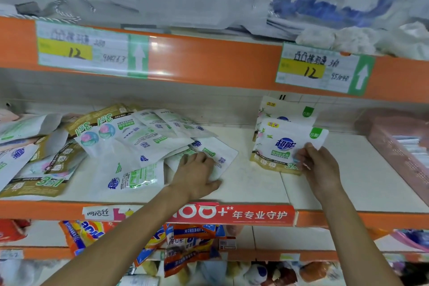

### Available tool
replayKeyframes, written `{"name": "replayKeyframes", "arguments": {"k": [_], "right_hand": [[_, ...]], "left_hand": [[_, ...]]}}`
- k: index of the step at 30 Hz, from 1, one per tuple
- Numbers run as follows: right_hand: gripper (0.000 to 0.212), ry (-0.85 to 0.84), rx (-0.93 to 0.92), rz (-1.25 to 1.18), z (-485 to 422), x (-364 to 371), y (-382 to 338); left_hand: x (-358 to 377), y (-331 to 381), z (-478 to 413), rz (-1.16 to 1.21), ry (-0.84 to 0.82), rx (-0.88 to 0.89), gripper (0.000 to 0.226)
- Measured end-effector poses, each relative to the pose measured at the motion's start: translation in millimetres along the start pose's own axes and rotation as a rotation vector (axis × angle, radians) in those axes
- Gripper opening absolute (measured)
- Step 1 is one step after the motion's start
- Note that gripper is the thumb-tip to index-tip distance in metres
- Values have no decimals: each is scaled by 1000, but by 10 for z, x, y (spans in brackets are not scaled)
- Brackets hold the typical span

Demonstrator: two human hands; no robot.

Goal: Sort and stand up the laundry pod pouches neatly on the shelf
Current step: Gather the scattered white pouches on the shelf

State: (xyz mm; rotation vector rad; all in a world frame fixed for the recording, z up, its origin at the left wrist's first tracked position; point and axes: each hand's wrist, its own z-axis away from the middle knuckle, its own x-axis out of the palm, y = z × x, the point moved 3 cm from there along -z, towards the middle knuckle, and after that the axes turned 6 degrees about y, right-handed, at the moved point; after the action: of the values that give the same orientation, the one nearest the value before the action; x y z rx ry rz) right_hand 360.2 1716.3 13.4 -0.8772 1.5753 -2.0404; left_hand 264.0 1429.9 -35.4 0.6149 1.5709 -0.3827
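On the white shelf (255, 184), we are pinching an upright white-and-gold plastic pouch (279, 144) with our right hand (319, 165) while our flat, unclenched left hand (196, 174) is pressing a fallen white pouch (224, 158), likely needing gripping next.

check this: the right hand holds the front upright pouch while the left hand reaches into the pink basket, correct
Not quite. In the head view the left hand rests on a flat pouch at the edge of the pile, not in the pink basket at the far right. The right hand does hold the front upright pouch.
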Motion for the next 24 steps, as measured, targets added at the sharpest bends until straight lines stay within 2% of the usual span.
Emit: {"name": "replayKeyframes", "arguments": {"k": [3, 7, 11, 14, 17, 21, 24], "right_hand": [[5, -8, -41, 102, 48, -15, 13], [27, 8, 0, 170, 89, -81, 101], [39, 53, 43, 142, 144, -155, 181], [40, 70, 86, 144, 204, -196, 238], [32, 79, 110, 187, 267, -217, 293], [54, 163, 151, 256, 323, -228, 368], [52, 167, 150, 298, 385, -223, 405]], "left_hand": [[29, 73, -10, -67, 18, -91, 74], [40, 112, -46, -93, 45, -137, 75], [-8, 74, -77, -72, 21, -122, 64], [-102, 86, -77, -20, 23, -106, 54], [-224, 72, -38, 43, 103, -90, 39], [-410, 38, 54, 40, 223, -72, 29], [-482, -7, 118, 62, 300, -76, 26]]}}
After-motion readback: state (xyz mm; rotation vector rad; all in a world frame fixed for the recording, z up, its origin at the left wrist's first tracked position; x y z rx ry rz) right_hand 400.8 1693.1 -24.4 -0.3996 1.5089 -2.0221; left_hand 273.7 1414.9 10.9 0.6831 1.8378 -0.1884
